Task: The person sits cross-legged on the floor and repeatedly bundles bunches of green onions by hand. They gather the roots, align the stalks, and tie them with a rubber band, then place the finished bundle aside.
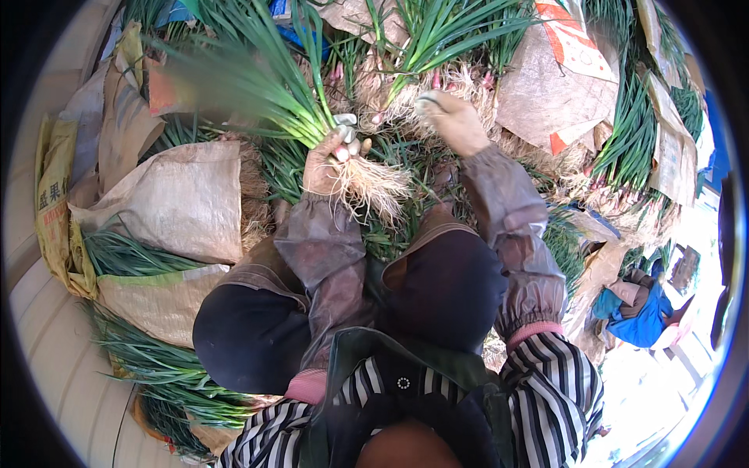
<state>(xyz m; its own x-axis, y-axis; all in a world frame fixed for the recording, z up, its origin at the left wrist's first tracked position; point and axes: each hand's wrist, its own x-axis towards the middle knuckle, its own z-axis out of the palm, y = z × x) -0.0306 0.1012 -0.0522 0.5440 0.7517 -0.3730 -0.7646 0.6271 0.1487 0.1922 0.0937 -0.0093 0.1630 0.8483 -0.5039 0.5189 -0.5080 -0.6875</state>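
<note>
My left hand (322,167) grips a bunch of young garlic plants (304,126) just above their roots. The green leaves fan out to the upper left and blur towards their tips. Pale bulbs show beside my fingers, and a tuft of stringy roots (374,184) hangs to the right. White wrapping covers some of the fingertips. My right hand (456,120), its fingers curled and slightly blurred, is by the roots of a heap of garlic (468,88) ahead. Whether it pinches anything cannot be made out. A loose garlic plant (401,82) slants just left of it.
Woven sacks (175,199) cover garlic bundles on the left, and another sack (556,93) drapes a pile at the upper right. More garlic bundles (626,140) lie far right. Leaf scraps (392,237) litter the ground between my knees. Blue cloth (641,319) lies at right.
</note>
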